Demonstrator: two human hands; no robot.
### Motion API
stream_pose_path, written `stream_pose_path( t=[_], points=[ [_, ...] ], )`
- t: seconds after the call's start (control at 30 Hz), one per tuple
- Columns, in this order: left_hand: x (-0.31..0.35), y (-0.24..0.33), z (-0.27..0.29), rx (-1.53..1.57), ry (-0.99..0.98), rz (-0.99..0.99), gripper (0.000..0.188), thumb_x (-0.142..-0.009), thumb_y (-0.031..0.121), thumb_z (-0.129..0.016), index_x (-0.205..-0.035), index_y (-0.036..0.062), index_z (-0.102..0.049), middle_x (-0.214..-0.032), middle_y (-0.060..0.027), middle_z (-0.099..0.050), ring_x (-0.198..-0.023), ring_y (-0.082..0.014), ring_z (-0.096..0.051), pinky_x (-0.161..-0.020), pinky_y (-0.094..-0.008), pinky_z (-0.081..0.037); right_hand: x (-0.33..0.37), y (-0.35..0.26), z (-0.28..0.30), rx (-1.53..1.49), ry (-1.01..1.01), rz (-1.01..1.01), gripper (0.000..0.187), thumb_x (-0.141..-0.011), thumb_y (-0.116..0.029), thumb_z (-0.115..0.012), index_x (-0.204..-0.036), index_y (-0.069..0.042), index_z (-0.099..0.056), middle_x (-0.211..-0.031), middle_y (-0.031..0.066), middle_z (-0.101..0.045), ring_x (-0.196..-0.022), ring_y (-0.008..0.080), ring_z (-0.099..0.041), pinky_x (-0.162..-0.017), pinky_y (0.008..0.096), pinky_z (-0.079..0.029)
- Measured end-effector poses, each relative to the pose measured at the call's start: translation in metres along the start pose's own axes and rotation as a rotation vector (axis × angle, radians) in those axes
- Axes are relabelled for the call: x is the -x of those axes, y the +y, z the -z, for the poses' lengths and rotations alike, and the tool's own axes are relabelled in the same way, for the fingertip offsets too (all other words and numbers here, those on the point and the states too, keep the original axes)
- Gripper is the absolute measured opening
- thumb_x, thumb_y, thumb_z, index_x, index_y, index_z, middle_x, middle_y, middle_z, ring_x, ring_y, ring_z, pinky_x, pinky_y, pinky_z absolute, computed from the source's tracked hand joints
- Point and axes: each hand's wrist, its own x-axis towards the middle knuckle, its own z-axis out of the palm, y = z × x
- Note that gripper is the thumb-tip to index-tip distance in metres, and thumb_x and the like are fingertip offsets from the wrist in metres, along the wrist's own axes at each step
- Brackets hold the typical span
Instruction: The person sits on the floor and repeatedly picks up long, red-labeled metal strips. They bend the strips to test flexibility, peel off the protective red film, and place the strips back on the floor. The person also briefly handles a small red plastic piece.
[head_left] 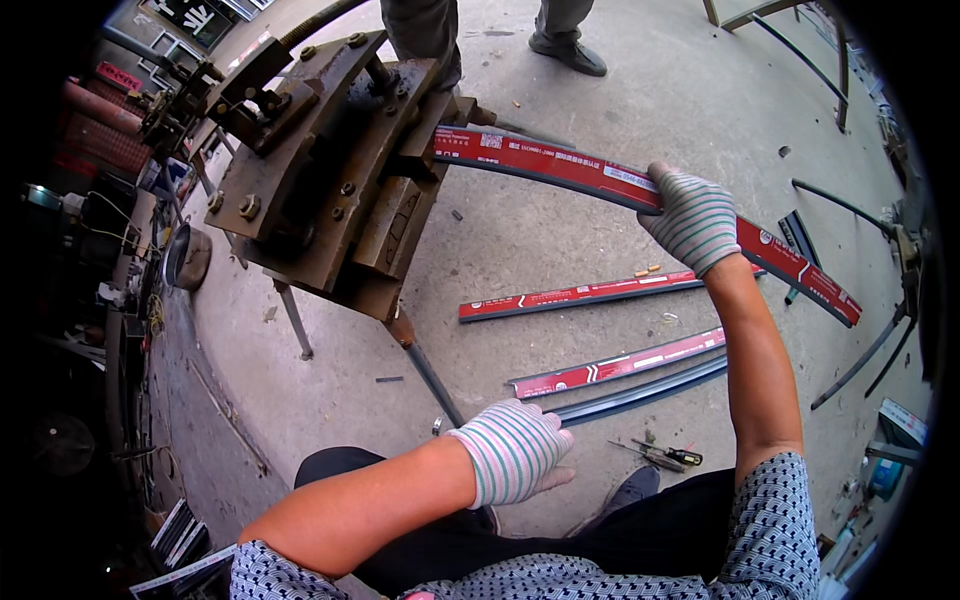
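My right hand (pixel 692 218), in a striped knit glove, is closed around a long dark strip with red printed film (pixel 560 167). The strip's far-left end meets the heavy brown steel press-like machine (pixel 345 185), and its other end sticks out past my hand to the right. My left hand (pixel 512 452), gloved the same way, hangs low in front of me with the thumb apart from the loosely bent fingers. Nothing shows in it. Just beyond its fingertips, in the picture, lies a bare grey curved strip (pixel 650 388).
Two more red-filmed strips, one farther (pixel 575 298) and one nearer (pixel 620 362), lie on the concrete floor (pixel 340 400). Screwdrivers (pixel 665 455) rest near my shoe. A machine leg (pixel 432 380) slants down ahead of my left hand. Another person's legs (pixel 425 35) stand behind the machine.
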Motion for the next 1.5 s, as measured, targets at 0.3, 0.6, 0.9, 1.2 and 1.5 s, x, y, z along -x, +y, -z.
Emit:
stream_pose_path(
  t=[0.3,0.6,0.9,1.2,1.5],
  points=[
    [-0.005,-0.003,-0.001,0.021,-0.012,0.011,0.042,-0.101,0.042,-0.059,-0.101,0.0011,-0.069,-0.093,-0.0209,-0.069,-0.09,-0.04,-0.069,-0.081,-0.0486,-0.057,0.003,0.0,0.006,0.005,0.043,0.038,0.023,-0.084,-0.023,-0.073,-0.103,-0.012,-0.067,-0.086,0.0136,-0.07,-0.083,0.0353,-0.072,-0.072,0.0468,-0.057],
    [-0.015,-0.007,0.0,0.045,-0.04,0.044,0.042,-0.101,0.042,-0.06,-0.103,0.001,-0.07,-0.092,-0.0214,-0.07,-0.09,-0.0404,-0.07,-0.083,-0.0484,-0.057,0.0,-0.005,0.012,0.018,-0.01,0.041,0.025,-0.083,-0.022,-0.073,-0.105,-0.012,-0.067,-0.086,0.014,-0.071,-0.083,0.0348,-0.072,-0.073,0.0454,-0.058],
    [-0.017,-0.014,0.004,0.066,-0.019,0.054,0.042,-0.101,0.041,-0.061,-0.108,0.0007,-0.071,-0.095,-0.0228,-0.069,-0.094,-0.0413,-0.069,-0.085,-0.0486,-0.056,0.004,-0.004,0.005,0.003,-0.011,0.048,0.027,-0.083,-0.021,-0.073,-0.107,-0.012,-0.065,-0.088,0.0136,-0.071,-0.085,0.035,-0.072,-0.073,0.0456,-0.058],
    [-0.012,-0.017,0.013,0.14,0.003,0.049,0.043,-0.101,0.041,-0.061,-0.108,-0.0004,-0.07,-0.093,-0.0234,-0.069,-0.094,-0.0424,-0.068,-0.086,-0.0493,-0.055,0.006,-0.007,0.01,0.032,-0.035,0.057,0.03,-0.082,-0.02,-0.075,-0.109,-0.012,-0.066,-0.086,0.0141,-0.071,-0.083,0.0352,-0.072,-0.073,0.045,-0.058],
    [-0.003,-0.023,0.014,0.157,0.062,0.034,0.041,-0.101,0.039,-0.061,-0.105,-0.0005,-0.07,-0.092,-0.0233,-0.069,-0.091,-0.0424,-0.069,-0.085,-0.0498,-0.055,0.008,-0.003,0.01,0.034,-0.052,0.046,0.031,-0.08,-0.019,-0.075,-0.109,-0.012,-0.066,-0.086,0.0139,-0.07,-0.083,0.0356,-0.072,-0.073,0.0449,-0.058]
  ],
)
